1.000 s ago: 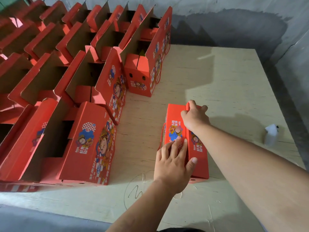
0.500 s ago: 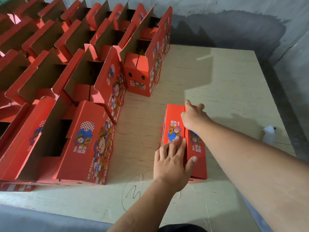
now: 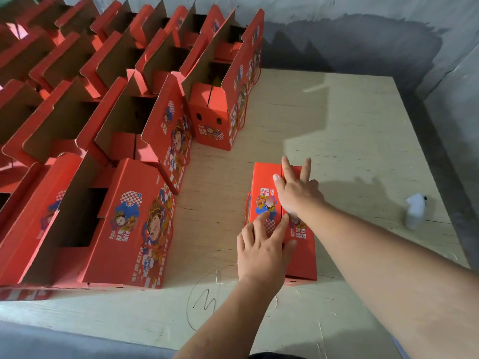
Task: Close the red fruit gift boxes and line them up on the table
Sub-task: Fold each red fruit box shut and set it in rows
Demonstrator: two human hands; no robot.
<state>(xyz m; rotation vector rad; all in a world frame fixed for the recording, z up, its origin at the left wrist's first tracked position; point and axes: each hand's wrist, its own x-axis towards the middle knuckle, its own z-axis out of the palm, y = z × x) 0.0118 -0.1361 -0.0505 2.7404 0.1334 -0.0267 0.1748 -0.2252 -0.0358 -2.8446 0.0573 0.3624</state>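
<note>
While both flaps of the closed red box point(image 3: 264, 182) lie flat and meet along a centre seam, its inside is hidden and nothing can be told of any contents. This box sits on the pale tabletop point(image 3: 350, 141) right of centre, its long axis running from the near edge toward the far wall, a red cord handle showing along its left side. The left hand point(image 3: 261, 250) rests flat on the near end of the lid, fingers straight and spread, its grip loose and holding nothing. The right hand point(image 3: 298, 189) presses the far half, fingers extended across the seam, likewise curled round nothing. Rows of open red boxes point(image 3: 121, 117) fill the left and far-left of the tabletop, flaps upright, brown cardboard interiors dark and apparently empty where visible. The nearest open one point(image 3: 129, 224) stands just left of the closed box, apart from it. A small white object point(image 3: 414, 209) lies near the tabletop's right edge, blurred. A pencilled scribble point(image 3: 207, 301) marks the near surface.
</note>
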